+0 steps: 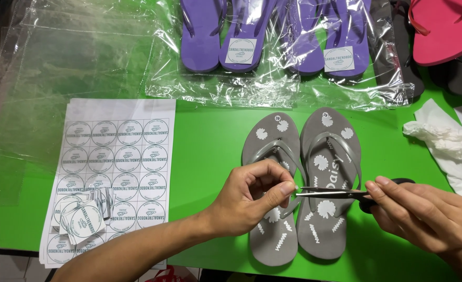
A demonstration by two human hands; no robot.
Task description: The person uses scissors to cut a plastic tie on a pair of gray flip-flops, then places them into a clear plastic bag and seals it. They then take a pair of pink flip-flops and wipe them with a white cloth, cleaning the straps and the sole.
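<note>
A pair of grey rubber flip-flops with white flower prints (301, 183) lies on the bright green tabletop (210, 141). Over the pair, the left hand (252, 196) pinches something small, too tiny to identify, at the tips of black-handled scissors (340, 192), which the right hand (424, 214) grips closed-fisted. Left of the flip-flops lies a white sheet of round labels (113, 172); beyond them, bagged purple flip-flops (272, 36).
</note>
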